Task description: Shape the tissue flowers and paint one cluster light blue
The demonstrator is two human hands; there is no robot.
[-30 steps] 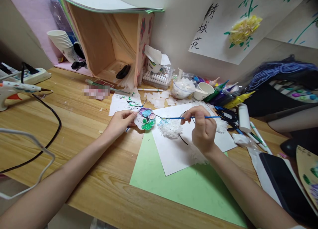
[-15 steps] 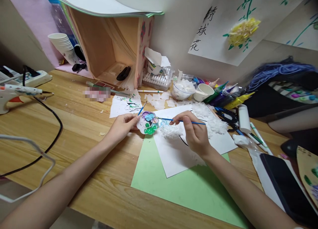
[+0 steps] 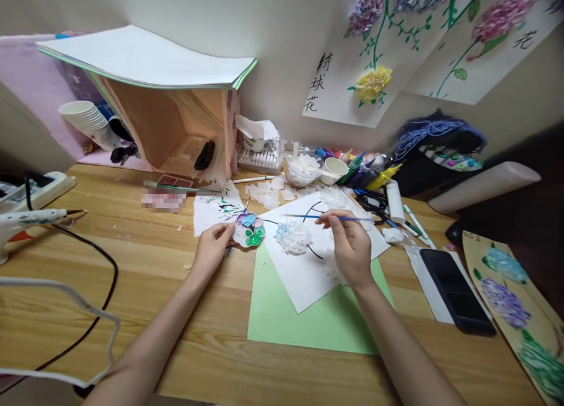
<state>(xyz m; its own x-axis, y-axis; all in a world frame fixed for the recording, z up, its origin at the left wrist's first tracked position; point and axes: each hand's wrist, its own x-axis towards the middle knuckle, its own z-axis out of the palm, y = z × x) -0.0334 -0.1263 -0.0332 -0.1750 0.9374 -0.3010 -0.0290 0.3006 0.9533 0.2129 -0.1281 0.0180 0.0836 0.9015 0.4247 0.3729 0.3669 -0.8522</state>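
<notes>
My left hand (image 3: 214,245) grips the edge of a small flower-shaped paint palette (image 3: 248,228) with blue, purple, black and green paint. Another thin brush (image 3: 247,205) shows beside that hand, partly behind the palette. In my right hand (image 3: 351,244) is a blue paintbrush (image 3: 317,218), held nearly level above the white paper (image 3: 296,279). On this paper are painted black stems and crumpled white paper petals. The nearest petal cluster (image 3: 292,238) carries light blue paint on its left side. A green sheet (image 3: 308,329) lies under the white paper.
Behind the paper stand a bowl of paper scraps (image 3: 303,170), a white cup (image 3: 335,169) and several paint bottles (image 3: 384,176). Scissors (image 3: 372,203) and a phone (image 3: 456,291) lie at the right. A glue gun (image 3: 33,217) and black cable (image 3: 112,265) occupy the left.
The brush in my right hand has moved from the palette to above the white paper, its tip now apart from the paint. The camera view has tilted up and shifted right.
</notes>
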